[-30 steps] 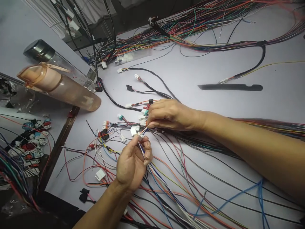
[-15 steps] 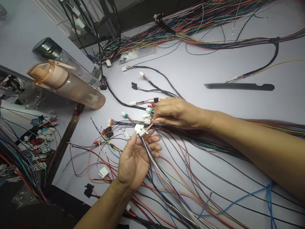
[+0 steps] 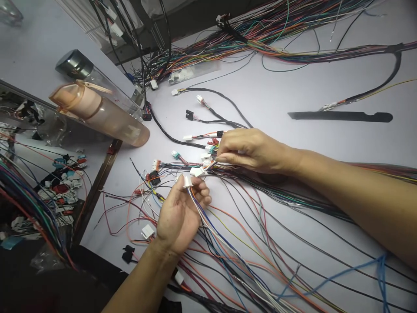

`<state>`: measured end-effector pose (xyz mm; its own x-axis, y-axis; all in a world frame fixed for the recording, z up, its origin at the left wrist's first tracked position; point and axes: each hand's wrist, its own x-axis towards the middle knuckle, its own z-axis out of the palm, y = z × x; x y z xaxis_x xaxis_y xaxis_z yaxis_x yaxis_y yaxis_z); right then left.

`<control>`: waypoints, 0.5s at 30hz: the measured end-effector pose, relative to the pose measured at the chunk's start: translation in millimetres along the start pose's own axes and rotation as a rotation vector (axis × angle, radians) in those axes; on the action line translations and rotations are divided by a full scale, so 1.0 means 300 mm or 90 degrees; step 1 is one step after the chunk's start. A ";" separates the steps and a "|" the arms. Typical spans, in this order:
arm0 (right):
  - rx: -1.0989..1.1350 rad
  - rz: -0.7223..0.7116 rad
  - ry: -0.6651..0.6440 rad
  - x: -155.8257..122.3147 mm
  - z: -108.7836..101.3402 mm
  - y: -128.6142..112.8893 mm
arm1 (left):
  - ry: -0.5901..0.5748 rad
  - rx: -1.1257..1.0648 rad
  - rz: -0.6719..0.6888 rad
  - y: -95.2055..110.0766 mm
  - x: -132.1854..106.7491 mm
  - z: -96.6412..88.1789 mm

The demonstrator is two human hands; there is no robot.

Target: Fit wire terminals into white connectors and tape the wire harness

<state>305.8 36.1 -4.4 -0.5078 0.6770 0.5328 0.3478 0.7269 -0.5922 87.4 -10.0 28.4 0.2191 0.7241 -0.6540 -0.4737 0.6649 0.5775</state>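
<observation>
My left hand [image 3: 180, 213] is palm up over the white table [image 3: 293, 91], its thumb and fingers pinched on a small white connector [image 3: 188, 180] with white, blue and orange wires trailing down over the palm. My right hand [image 3: 250, 150] reaches in from the right and pinches thin wires at another white connector [image 3: 196, 171] just above the left hand. Both sit on a spread of loose coloured wires [image 3: 247, 248]. More small connectors, white, teal [image 3: 176, 154] and red, lie beside the right hand's fingertips.
Two tall bottles, one amber [image 3: 100, 115] and one clear with a dark cap [image 3: 70, 65], lie at the left. A thick wire bundle [image 3: 260, 41] runs along the back. A flat black strip [image 3: 339, 116] lies at the right. A heap of loose connectors [image 3: 61, 187] sits at far left.
My left hand's fingers, spread half a second ago, have closed round the white connector. My right hand has stayed pinched on the wires. The view has shifted slightly left.
</observation>
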 end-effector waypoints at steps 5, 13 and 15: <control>0.008 0.015 0.012 -0.001 -0.005 -0.003 | -0.025 0.006 0.030 0.010 0.000 -0.008; 0.009 0.017 0.017 0.001 -0.002 -0.001 | -0.037 0.007 0.005 0.009 0.006 -0.023; 0.005 0.020 0.015 0.001 -0.001 0.001 | -0.037 -0.004 -0.008 0.005 0.006 -0.022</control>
<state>306.0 36.5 -4.1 -0.4783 0.7023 0.5273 0.3572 0.7041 -0.6138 81.5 -8.7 24.9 0.2746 0.7249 -0.6317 -0.4755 0.6734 0.5661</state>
